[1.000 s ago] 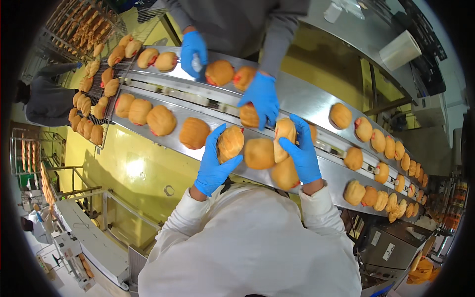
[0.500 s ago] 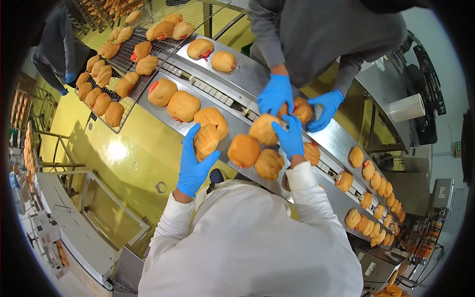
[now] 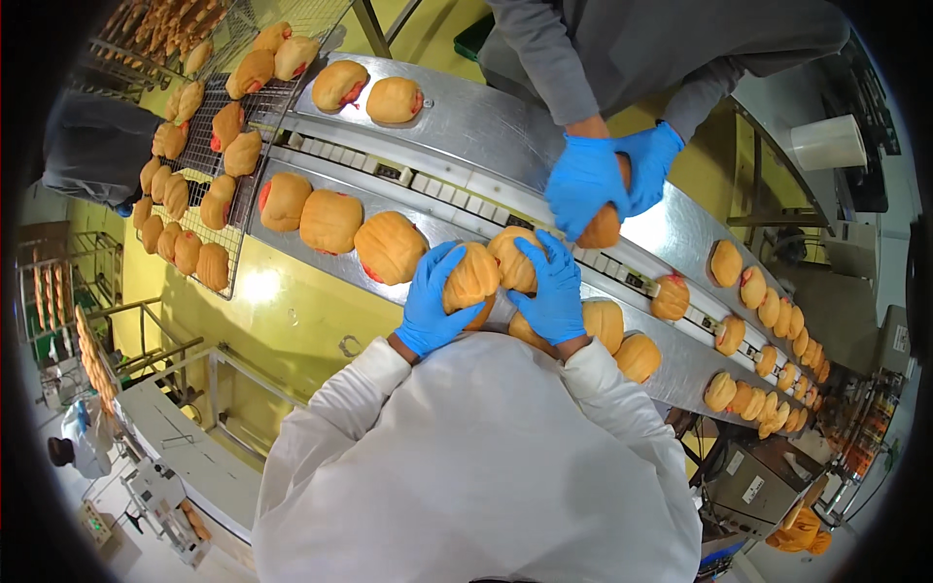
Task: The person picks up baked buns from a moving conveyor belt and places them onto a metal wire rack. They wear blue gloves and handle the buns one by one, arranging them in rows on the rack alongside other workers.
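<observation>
My left hand (image 3: 432, 301), in a blue glove, is closed around a golden bun (image 3: 471, 276) over the near metal ledge. Beside it, my right hand (image 3: 549, 291), also gloved, grips another bun (image 3: 511, 258); the two buns are close together. Partly hidden beneath my hands lie more buns. To the left on the ledge sits a row of three, the nearest being a ridged bun (image 3: 391, 248) with red filling at its edge. On the right, past my right hand, a bun (image 3: 638, 358) rests near the ledge's front edge.
A narrow conveyor (image 3: 437, 191) runs between two metal ledges, carrying buns toward the far right. Opposite, a co-worker's blue-gloved hands (image 3: 593, 185) hold a bun. A wire rack (image 3: 231, 255) loaded with buns stands at left. Two buns lie on the far ledge (image 3: 476, 121).
My left hand has moved right with its bun, and my right hand has drawn back nearer to it with its own. The co-worker's hands have come together around a bun. The whole view has shifted.
</observation>
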Available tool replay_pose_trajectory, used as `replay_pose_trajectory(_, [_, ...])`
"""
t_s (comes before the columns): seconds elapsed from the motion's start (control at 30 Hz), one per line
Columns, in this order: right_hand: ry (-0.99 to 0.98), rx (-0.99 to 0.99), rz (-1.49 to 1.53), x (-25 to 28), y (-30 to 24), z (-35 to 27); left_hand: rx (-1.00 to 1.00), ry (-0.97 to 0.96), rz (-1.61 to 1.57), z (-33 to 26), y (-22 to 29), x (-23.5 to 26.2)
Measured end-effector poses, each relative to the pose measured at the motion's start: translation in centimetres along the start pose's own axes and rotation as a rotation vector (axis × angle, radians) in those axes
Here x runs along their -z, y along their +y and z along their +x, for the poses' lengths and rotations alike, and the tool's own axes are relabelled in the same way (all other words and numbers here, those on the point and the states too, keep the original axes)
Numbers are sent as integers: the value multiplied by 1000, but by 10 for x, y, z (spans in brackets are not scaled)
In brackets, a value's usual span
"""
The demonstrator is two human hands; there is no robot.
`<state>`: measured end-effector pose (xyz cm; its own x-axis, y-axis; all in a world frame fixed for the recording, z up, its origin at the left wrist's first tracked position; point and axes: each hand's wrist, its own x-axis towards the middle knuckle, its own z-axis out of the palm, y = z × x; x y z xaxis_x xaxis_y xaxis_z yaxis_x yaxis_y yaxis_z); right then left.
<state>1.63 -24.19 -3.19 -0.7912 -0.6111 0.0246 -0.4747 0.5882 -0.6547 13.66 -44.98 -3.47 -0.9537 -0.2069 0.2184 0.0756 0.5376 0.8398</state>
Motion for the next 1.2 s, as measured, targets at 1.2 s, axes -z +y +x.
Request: replay_pose_trajectory(1.2, [296, -61, 320, -24, -128, 63, -472, -806, 459, 96, -71, 152])
